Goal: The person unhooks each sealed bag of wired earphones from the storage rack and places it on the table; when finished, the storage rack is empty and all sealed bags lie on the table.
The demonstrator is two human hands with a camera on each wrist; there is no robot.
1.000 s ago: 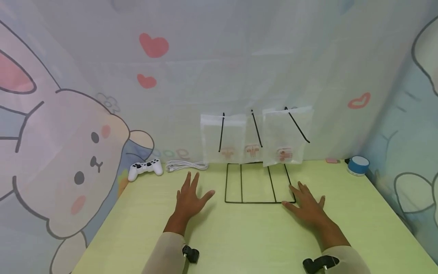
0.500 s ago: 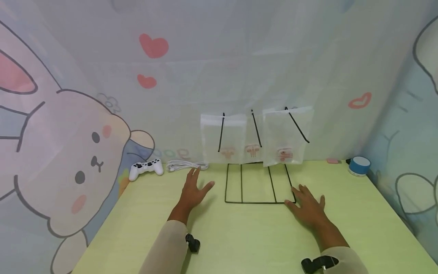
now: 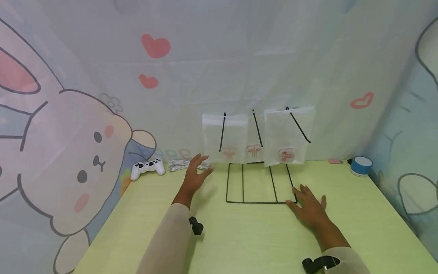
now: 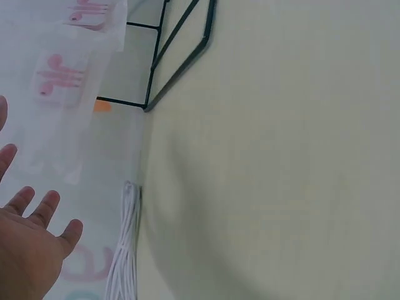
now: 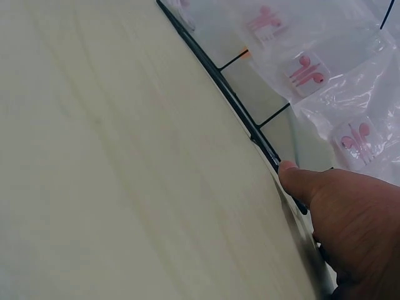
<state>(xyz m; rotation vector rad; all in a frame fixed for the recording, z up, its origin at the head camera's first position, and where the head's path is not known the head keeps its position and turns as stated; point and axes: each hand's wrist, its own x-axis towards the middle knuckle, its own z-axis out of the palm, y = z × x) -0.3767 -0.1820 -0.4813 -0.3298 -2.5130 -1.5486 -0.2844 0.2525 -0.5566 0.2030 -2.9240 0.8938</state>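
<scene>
The head view looks forward and down from above the person's arms, far enough back to take in both the backdrop (image 3: 219, 64) and the table (image 3: 246, 236). The left wrist view, close by the left hand (image 3: 194, 178), lies sideways (the backdrop falls at its left); the right wrist view tilts close past the right hand (image 3: 310, 209). Both share the wire rack (image 3: 242, 182) and hanging bags (image 3: 282, 131).

Setting: we see a small tabletop booth; home or shop, we cannot tell
Cartoon cloth (image 3: 205, 76): walls it behind the wire rack (image 3: 260, 203)
Table (image 3: 246, 236): beneath the rack
Packets (image 3: 282, 133): hung shop-style on the rack's hooks (image 3: 258, 128)
</scene>
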